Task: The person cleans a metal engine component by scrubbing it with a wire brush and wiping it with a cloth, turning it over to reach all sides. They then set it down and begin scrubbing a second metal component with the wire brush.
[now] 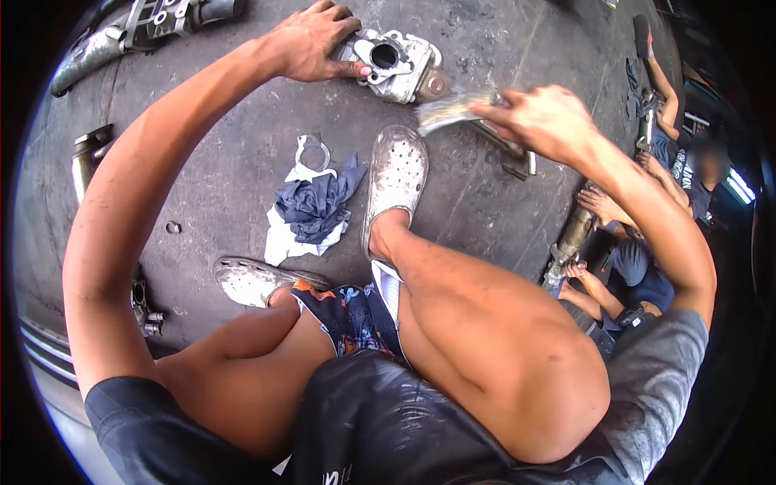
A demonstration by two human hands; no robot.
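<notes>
The floor (477, 210) is dark gray and dirty, with stains and thin lines on it. A bright white light (741, 186) shines in the dark at 3 o'clock. Pale stripes (48, 356) sit between 8 and 9 o'clock.

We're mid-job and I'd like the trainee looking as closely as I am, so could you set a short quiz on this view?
1. Multiple choice. What is the right hand doing?
A) Holding a motion-blurred, brush-like tool
B) Lying empty on the knee
C) Pressing flat on the floor

2. True or false? The dark cloth lies crumpled on top of the white cloth.

3. Fill in the missing word. The left hand touches the metal housing, whose dark opening is ____ in shape.

Key: 1 A; 2 true; 3 round.
</notes>
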